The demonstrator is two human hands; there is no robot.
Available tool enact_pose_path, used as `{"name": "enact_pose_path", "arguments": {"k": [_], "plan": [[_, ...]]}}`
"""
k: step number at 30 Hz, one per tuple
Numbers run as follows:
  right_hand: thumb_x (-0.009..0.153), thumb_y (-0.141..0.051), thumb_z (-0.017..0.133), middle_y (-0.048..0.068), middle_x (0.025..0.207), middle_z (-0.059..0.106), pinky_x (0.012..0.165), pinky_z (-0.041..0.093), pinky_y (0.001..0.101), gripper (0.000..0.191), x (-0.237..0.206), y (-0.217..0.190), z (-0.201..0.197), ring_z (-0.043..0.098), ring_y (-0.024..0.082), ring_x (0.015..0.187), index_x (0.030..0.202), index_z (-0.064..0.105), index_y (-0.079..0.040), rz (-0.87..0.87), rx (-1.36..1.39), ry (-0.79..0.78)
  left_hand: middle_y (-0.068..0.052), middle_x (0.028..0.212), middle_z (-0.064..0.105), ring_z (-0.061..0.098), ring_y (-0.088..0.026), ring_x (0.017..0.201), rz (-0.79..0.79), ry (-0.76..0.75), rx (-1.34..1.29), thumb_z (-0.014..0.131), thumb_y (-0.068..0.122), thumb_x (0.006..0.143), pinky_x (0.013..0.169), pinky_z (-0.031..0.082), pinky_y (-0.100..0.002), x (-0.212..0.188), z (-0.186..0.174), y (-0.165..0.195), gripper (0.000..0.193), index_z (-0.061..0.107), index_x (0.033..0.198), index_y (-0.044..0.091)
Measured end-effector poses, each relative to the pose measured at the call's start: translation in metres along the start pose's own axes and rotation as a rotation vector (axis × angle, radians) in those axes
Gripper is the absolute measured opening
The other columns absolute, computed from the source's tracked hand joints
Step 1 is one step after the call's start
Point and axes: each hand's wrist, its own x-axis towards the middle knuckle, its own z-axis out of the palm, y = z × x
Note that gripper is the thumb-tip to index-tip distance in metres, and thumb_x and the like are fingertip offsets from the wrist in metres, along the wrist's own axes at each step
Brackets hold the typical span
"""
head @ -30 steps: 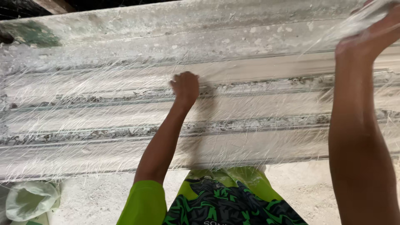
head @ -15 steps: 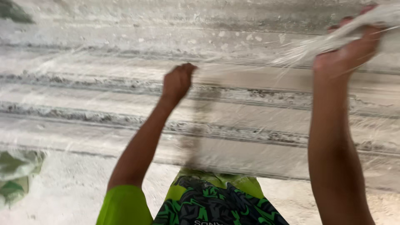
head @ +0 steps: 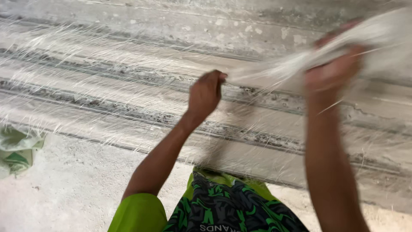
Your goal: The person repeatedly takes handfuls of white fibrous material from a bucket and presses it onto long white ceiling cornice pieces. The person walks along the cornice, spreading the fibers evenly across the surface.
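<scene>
Here, seen from above: left hand (head: 206, 92) pinched shut on thin white fibre strands (head: 266, 73), right hand (head: 332, 68) fisted round same bundle, thicker there, up at top right. Strands stretched taut betw. both hands, fanning out fine, glossy, hair-like over grey ribbed concrete slab (head: 107, 86), rough & dusty. Crumpled green-white bag (head: 17, 148) at far left, well apart.

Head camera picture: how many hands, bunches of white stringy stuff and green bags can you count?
Hands: 2, the left hand and the right hand
Gathered bunch of white fibres, stretched between the two hands: 1
Green and white bag on the floor at the left edge: 1
Total: 4
</scene>
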Motion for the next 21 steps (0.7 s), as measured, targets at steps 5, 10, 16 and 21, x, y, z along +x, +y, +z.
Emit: {"name": "enact_pose_path", "arguments": {"k": [5,10,16,21], "plan": [[0.116,-0.029,0.048,0.010,0.107,0.069,0.065,0.065,0.0322,0.031,0.055,0.044,-0.085,0.072,0.018,0.081,0.131,0.056,-0.004,0.363,0.570,0.292,-0.015,0.099,0.073,0.070,-0.033,0.091,0.007,0.148,0.732,0.053,0.037,0.090,0.067,0.058,-0.049,0.029,-0.014,-0.053,0.039,0.071,0.109,0.008],[0.114,-0.027,0.049,0.016,0.110,0.070,0.060,0.064,0.0352,0.033,-0.028,0.018,0.002,0.072,0.021,0.077,0.132,0.059,0.000,0.237,0.603,0.204,-0.029,0.141,0.057,0.054,-0.047,0.133,0.161,0.146,0.134,0.049,0.034,0.118,0.103,0.047,-0.059,0.002,0.001,0.015,0.043,0.061,0.133,-0.005],[0.116,-0.040,0.045,0.010,0.101,0.070,0.065,0.063,0.0325,0.041,-0.037,-0.011,0.016,0.070,0.017,0.076,0.129,0.058,-0.003,0.469,0.825,0.198,-0.011,0.087,0.075,0.061,-0.022,0.054,-0.018,-0.091,-0.416,0.043,0.026,0.110,0.046,0.052,-0.033,-0.008,0.029,0.040,0.034,0.070,0.105,0.006],[0.114,-0.043,0.031,0.013,0.102,0.070,0.063,0.064,0.0328,0.051,0.054,0.020,-0.121,0.072,0.020,0.078,0.129,0.056,-0.001,0.341,0.520,0.320,-0.017,0.098,0.075,0.067,-0.022,0.069,0.141,-0.052,0.014,0.043,0.020,0.110,0.048,0.053,-0.033,0.032,0.031,-0.018,0.030,0.068,0.116,0.004]]}}
